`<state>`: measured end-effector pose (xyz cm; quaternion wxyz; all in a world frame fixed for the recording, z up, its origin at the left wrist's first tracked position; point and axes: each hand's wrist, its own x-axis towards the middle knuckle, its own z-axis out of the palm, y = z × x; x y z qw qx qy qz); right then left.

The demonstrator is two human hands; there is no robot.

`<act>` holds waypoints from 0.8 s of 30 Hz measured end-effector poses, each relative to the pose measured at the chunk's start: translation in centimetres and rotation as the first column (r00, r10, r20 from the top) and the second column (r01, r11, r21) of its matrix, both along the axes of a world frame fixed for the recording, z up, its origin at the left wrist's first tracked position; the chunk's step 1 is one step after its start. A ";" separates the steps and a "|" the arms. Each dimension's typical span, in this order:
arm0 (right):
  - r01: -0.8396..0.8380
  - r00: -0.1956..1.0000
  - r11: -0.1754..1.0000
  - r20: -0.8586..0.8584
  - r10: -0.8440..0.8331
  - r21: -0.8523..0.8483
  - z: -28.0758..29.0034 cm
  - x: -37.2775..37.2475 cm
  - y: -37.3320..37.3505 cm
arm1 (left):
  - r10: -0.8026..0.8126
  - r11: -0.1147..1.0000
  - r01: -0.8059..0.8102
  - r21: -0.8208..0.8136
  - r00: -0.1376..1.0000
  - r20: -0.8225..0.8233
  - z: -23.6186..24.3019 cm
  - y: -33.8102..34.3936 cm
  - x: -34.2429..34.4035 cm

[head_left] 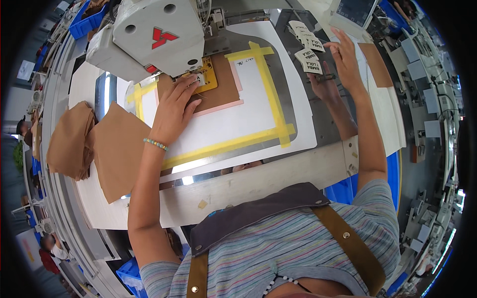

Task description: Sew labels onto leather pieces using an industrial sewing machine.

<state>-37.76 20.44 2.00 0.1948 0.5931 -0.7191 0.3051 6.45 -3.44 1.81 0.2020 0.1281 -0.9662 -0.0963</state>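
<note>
My left hand (175, 103) lies with its fingers stretched over a brown fabric piece (224, 95), under the head of a white sewing machine (154, 37). Its fingertips touch a small white label (199, 79) beside a yellow plate (210, 74) of the machine; part of the label is hidden by the fingers. The fabric sits on a white template sheet (238, 121) framed in yellow tape, within pink strips. At the right, my right hand (343, 58) is raised with its fingers apart, holding nothing, close to a row of overlapping white printed labels (307, 47).
Brown fabric pieces lie in a stack (72, 141) at the left, with another brown piece (121, 151) beside it. A screen panel (354, 12) stands at the far right, near a brown piece (376, 64). Blue crates (89, 22) and other people are farther off.
</note>
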 end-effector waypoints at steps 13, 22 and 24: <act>-0.076 0.986 0.984 0.159 0.051 0.159 -3.2 2.3 0.6 | -0.049 0.999 0.050 -0.014 0.995 0.085 -0.6 -1.1 0.2; -0.070 0.987 0.988 0.156 0.048 0.140 -3.1 2.5 0.4 | -0.100 0.990 0.113 -0.089 0.985 0.142 -0.3 -1.2 0.0; -0.066 0.985 0.988 0.167 0.042 0.137 -3.0 2.4 0.5 | -0.077 0.995 0.085 -0.047 0.986 0.151 -0.3 -1.3 -0.1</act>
